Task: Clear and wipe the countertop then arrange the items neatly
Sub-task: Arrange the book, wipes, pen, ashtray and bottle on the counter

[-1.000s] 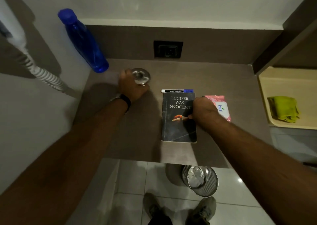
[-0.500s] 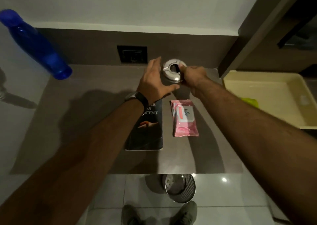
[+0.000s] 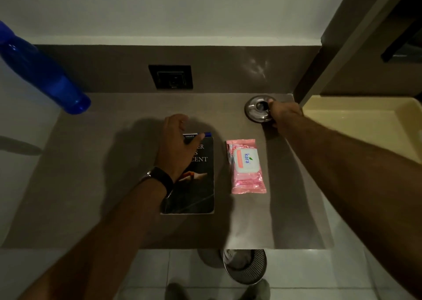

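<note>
The steel ashtray (image 3: 257,110) is gripped at its near rim by the fingers (image 3: 272,105) of the right hand (image 3: 284,115), at the back right corner of the countertop (image 3: 102,185). The left hand (image 3: 175,146) is held over the top of a black book (image 3: 202,190) with fingers loosely curled and the thumb against a blue-capped marker (image 3: 198,135). Whether the marker is gripped cannot be told. A pink wipes pack (image 3: 247,169) is laid just right of the book, and a blue bottle (image 3: 45,75) is seen at the back left.
</note>
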### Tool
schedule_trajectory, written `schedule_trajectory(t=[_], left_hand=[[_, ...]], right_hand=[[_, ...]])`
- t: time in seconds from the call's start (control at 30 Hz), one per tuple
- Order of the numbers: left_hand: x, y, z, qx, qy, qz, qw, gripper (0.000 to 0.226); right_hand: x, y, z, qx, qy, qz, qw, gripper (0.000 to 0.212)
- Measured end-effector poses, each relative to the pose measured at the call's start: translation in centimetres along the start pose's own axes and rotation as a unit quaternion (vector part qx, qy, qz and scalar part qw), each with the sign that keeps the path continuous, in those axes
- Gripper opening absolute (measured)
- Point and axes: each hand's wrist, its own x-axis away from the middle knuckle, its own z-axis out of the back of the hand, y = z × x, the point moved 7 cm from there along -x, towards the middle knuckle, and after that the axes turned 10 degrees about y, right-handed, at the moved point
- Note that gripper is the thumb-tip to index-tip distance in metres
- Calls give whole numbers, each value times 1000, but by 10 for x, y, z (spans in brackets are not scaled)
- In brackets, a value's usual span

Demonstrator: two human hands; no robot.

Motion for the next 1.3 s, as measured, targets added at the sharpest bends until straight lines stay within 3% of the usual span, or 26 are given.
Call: schedule_trajectory(t=[0.1, 0.2, 0.27, 0.37, 0.47, 0.57, 0.8, 0.93, 1.03, 1.13, 1.2, 1.3], left_hand=[[6, -7, 5, -12, -3, 19, 1000, 48], [24, 5, -3, -7, -24, -8, 1000, 33], [45, 29, -23, -17, -64, -87, 994, 33], [89, 71, -64, -40, -165, -218, 961, 56], [123, 85, -93, -157, -223, -321, 907, 71], [141, 76, -101, -235, -243, -344, 876, 69], [154, 71, -94, -274, -237, -373, 854, 60], [160, 75, -88, -267, -239, -374, 855, 58], [164, 73, -80, -229, -230, -389, 862, 63], [148, 68, -53, -108, -189, -371, 903, 76], [114, 53, -14, 17, -108, -286, 952, 73], [36, -9, 67, 13, 47, -109, 993, 54]], right_hand=[[-5, -6, 4, 28, 11, 30, 999, 76], [-9, -13, 0, 14, -4, 48, 999, 65], [-9, -17, -4, 33, -16, 71, 997, 48], [-9, -17, -6, 23, -21, 69, 997, 37], [-8, -15, -6, 5, -24, 31, 999, 42], [-6, -15, -4, -1, -33, 5, 999, 43], [-9, -13, -4, -4, -39, -9, 999, 63], [0, -8, 2, 23, -6, 8, 1000, 75], [31, -19, 12, 80, 65, 144, 984, 73], [83, -23, 8, 47, 95, 287, 952, 54], [120, -19, -7, 23, 54, 341, 938, 44], [167, -26, -35, 25, -22, 393, 919, 33]])
